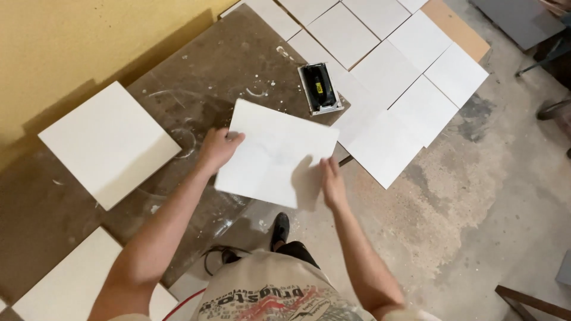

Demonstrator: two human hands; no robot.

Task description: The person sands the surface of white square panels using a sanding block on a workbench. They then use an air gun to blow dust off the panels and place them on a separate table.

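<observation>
I hold a square white tile [275, 151] in the air above the edge of a dark, stained worktable [208, 77]. My left hand [218, 148] grips the tile's left edge, thumb on top. Against the tile's lower right edge presses my right hand [332, 181], its fingers on the face. The tile is tilted slightly and covers part of the table edge.
A second white tile [109, 142] lies on the table's left, another [71, 279] at the lower left. A black float in a grey tray [320, 89] rests at the table's far edge. Several white tiles [392, 71] cover the concrete floor [476, 196] beyond. A yellow wall [71, 41] stands at left.
</observation>
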